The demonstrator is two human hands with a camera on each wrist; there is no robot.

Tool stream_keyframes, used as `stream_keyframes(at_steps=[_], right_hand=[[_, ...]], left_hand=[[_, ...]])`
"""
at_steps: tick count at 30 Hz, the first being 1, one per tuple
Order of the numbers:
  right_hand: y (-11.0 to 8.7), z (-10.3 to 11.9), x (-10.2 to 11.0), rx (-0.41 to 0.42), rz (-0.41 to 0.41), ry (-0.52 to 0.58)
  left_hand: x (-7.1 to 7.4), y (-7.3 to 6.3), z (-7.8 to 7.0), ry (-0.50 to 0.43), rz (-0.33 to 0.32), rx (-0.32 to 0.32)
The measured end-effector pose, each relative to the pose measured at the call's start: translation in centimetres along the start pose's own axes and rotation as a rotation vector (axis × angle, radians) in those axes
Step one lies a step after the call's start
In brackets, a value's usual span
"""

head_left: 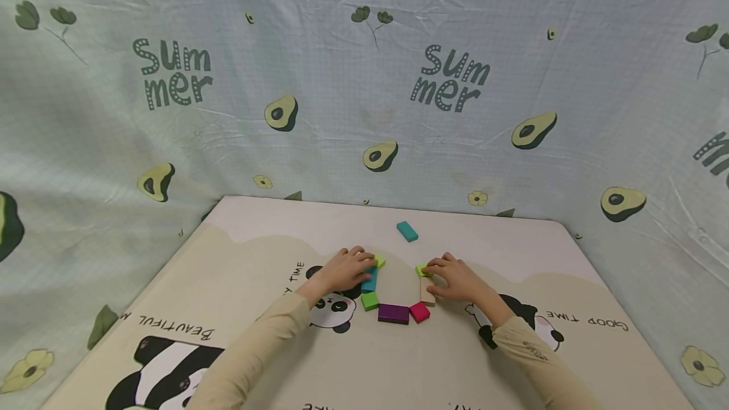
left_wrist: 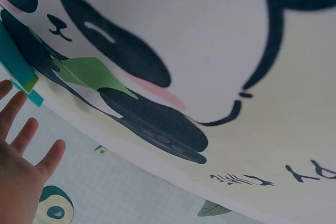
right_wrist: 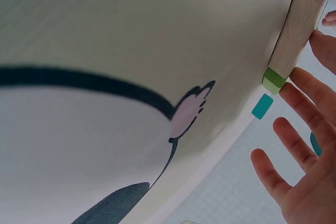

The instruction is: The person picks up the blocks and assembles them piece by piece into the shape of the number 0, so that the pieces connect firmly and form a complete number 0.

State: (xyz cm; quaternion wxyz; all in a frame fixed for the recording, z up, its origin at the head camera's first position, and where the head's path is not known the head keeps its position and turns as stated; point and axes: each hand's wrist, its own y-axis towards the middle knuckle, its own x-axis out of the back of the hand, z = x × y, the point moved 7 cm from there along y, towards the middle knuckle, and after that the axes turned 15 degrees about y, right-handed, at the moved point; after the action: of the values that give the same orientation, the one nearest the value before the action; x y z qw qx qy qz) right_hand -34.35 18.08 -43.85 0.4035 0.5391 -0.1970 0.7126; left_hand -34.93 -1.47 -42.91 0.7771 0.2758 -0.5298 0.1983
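In the head view a ring of coloured blocks lies on the table, with a gap at its far side. My left hand (head_left: 348, 269) is over the left side, fingertips at a blue block (head_left: 369, 281) and a yellow-green block (head_left: 380, 260). On the right side, my right hand (head_left: 457, 277) has its fingertips at another yellow-green block (head_left: 421, 269), thumb beside a plain wooden block (head_left: 427, 291). Relaxed, spread fingers show in both wrist views. Along the near side lie a green block (head_left: 369, 300), a purple block (head_left: 393, 314) and a red block (head_left: 419, 312).
A separate teal block (head_left: 407, 231) lies beyond the ring, towards the table's far edge. The table (head_left: 256, 223) has a cover printed with pandas and lettering. Behind it hangs a pale curtain (head_left: 319, 81) with avocado prints.
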Motion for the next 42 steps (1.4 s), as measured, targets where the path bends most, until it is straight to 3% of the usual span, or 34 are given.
stream_keyframes(at_steps=[6,22,31,42], right_hand=[[0.0,-0.1,-0.1,0.000,-0.002,-0.002],[0.3,-0.1,0.0,-0.004,0.004,0.060],[0.5,-0.3,0.1,-0.013,0.013,0.069],[2.0,-1.2,1.0,0.000,-0.085,0.042]], left_hand=[[-0.5,-0.2,-0.1,0.048,0.037,-0.007],[-0.8,-0.4,-0.3,0.151,0.011,-0.005],[-0.9,-0.1,-0.4,0.164,0.048,-0.001],[-1.1,-0.1,-0.5,0.168,0.077,-0.001]])
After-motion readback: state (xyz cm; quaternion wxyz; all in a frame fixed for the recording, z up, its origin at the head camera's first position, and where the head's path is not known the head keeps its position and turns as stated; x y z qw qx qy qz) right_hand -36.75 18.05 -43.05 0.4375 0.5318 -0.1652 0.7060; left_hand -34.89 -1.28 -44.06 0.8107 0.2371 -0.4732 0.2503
